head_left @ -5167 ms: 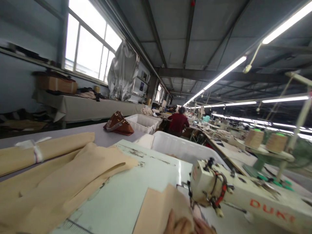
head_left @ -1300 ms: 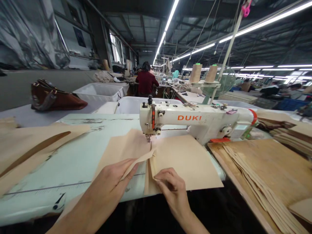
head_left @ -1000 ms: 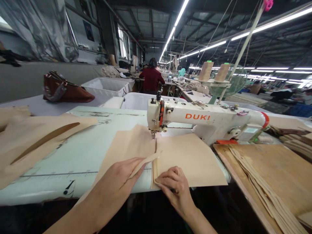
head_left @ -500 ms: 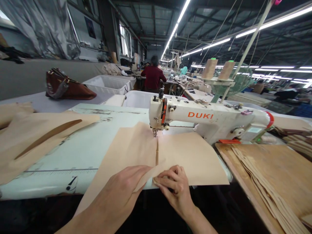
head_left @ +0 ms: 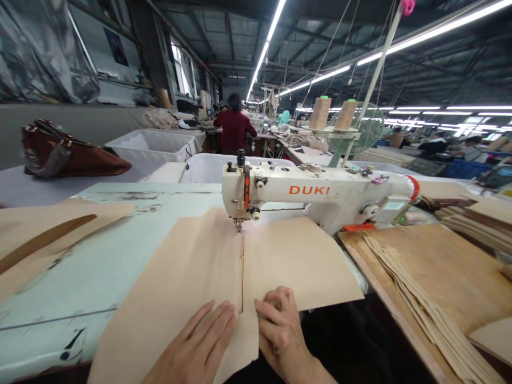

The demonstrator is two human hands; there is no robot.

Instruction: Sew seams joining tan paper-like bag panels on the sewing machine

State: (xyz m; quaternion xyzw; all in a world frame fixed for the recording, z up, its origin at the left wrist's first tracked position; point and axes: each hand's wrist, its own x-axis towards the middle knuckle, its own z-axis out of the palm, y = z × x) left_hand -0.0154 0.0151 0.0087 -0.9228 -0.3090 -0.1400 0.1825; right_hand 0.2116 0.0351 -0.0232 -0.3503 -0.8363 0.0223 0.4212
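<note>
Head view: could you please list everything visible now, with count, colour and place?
Sewing machine: one, white, centre
Work sheet: at least one, tan, under the machine
Table: one, pale green, under the work sheet
Other sheet: one, tan, far left
Bag: one, brown, left background
Bins: at least two, white, behind the table
Thread cones: two, tan, behind the machine
Fan: one, green, behind the cones
Board: one, brown, right
Strips: several, tan, on the board
Stacked pieces: several, tan, far right
Curtain: one, silver, upper left
Lights: several, white, overhead
Co-worker: one, dark red top, ahead
Farther things: too blurred
Left hand: one, bare, on the work sheet
Right hand: one, bare, beside the left
</note>
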